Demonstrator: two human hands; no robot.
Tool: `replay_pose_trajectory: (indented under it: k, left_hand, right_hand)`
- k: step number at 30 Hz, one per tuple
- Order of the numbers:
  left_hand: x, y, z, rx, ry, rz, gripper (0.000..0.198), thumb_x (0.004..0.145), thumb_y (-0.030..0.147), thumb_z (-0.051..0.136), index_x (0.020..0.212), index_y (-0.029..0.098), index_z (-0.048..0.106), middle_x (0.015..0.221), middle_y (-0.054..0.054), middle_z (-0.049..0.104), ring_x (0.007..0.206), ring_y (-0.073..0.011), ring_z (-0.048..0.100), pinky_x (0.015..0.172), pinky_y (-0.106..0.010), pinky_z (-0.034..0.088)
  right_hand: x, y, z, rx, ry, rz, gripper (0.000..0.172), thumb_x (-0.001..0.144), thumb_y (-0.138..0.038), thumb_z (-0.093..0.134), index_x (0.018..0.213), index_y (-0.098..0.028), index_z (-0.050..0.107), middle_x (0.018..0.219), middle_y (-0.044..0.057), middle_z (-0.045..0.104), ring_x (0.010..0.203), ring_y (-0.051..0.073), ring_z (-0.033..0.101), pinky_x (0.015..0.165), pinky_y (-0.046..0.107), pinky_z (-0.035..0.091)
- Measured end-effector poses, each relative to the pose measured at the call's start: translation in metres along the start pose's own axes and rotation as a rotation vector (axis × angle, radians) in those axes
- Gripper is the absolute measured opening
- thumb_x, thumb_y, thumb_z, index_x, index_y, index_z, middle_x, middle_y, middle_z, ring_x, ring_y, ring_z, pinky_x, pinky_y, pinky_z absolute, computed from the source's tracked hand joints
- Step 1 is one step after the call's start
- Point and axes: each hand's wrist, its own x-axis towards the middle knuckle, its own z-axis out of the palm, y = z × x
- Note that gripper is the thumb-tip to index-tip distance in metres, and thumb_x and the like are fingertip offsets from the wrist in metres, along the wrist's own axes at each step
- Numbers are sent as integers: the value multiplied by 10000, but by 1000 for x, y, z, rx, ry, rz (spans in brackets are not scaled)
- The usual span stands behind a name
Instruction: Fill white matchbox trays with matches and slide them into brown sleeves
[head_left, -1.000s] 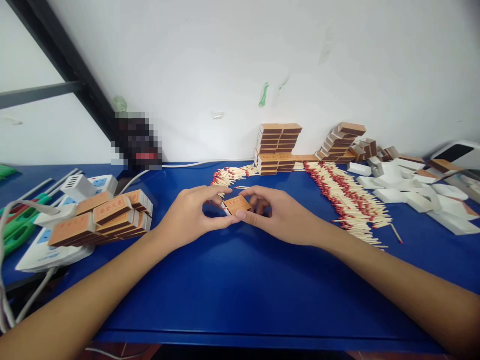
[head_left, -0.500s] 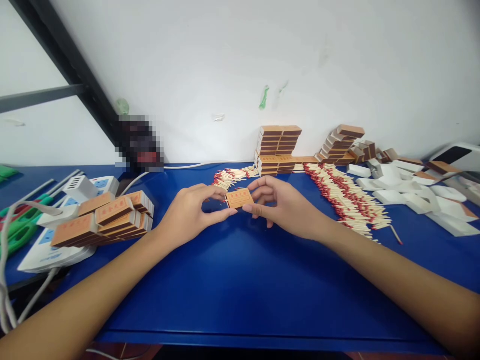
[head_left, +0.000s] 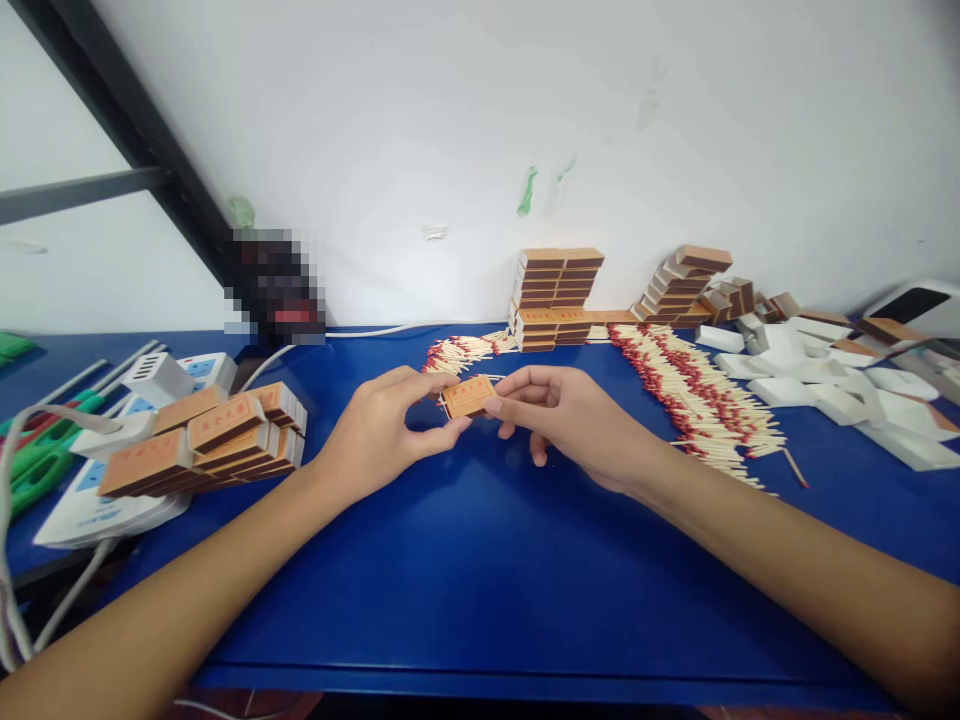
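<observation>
An orange matchbox [head_left: 470,396] with red lettering is held just above the blue table, between both hands. My right hand [head_left: 559,415] pinches its right end between thumb and fingers, the lower fingers curled loosely. My left hand [head_left: 394,425] closes around the left end, index finger at the back corner and thumb at the front edge. Match ends show at the box's left opening, partly hidden by the fingers. Behind it lies a small pile of red-tipped matches [head_left: 465,352].
Stacked matchboxes [head_left: 559,280] stand by the wall, with a leaning stack [head_left: 682,285] to their right. A broad band of matches [head_left: 697,395] lies right of my hand, beside white inner trays [head_left: 817,370]. At left, more matchboxes [head_left: 225,430] rest over a power strip [head_left: 82,515].
The matchbox has shifted slightly left and tilted, its left end lower and closer to my left fingers. Both hands stay around it.
</observation>
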Motion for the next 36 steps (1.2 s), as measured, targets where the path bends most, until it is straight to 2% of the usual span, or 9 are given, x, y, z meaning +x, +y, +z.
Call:
replay_pose_trajectory:
  k: [3,8,11,14,18,24,29,32,36]
  left_hand:
    - [0,2,0,16,14,28,342,892,365,790,1182,187,767,992,-74,800,882,-221,746,793,-338,586]
    - [0,3,1,-19,-9,19,338,902,368,791,1184,183,771,1061,-74,820,915,-225,766,827,-336,593]
    - [1,3,0,-39,-21,-57,443,871,464,820,1220,197,761,1106,-70,819,955,-242,768,855,-356,598]
    - [3,4,-2,-145,-49,-190,490,871,551,799,1217,206,761,1015,-44,824,868,-219,761,797,-341,602]
    - [8,6,-2,-401,-82,-352,333,957,499,707,1048,192,795,964,-46,829,826,-200,761,748,-317,593]
    - [9,6,-1,-544,-94,-448,328,913,438,755,1070,151,771,946,-80,822,838,-214,759,785,-338,579]
    - [9,7,-2,-567,-104,-441,385,934,484,739,1120,147,763,958,-82,812,826,-202,742,779,-329,564]
    - [8,6,-1,-566,-112,-419,399,947,512,721,1134,162,759,959,-72,805,823,-195,732,764,-321,558]
    - [6,5,1,-523,-94,-400,404,910,480,777,1164,167,751,991,-67,793,871,-199,734,790,-322,565]
  right_hand:
    - [-3,0,4,7,-30,-6,392,747,-453,913,933,-180,701,797,51,733,661,153,672,389,198,497]
    - [-4,1,7,7,-89,-14,330,880,-498,793,940,-181,725,864,71,741,679,152,675,405,205,524]
    - [-3,2,6,35,-15,7,292,908,-471,770,901,-188,699,967,95,757,677,144,672,395,202,517]
    - [0,1,4,44,32,30,239,925,-410,754,873,-188,685,985,101,761,680,137,667,407,192,510]
    - [2,1,2,56,50,34,203,948,-369,722,886,-178,694,962,96,755,671,132,662,424,196,517]
    - [1,3,3,55,55,9,215,933,-371,751,890,-172,681,812,48,713,631,128,662,411,190,512]
    - [3,4,3,74,106,-5,203,941,-326,749,1025,-184,631,792,20,718,586,132,668,392,204,519]
    - [3,4,2,84,150,-11,282,946,-305,748,1167,-192,614,825,21,737,592,136,678,390,201,520]
    - [3,5,2,74,121,-49,392,981,-297,704,1355,-202,636,841,25,727,617,133,686,408,196,531]
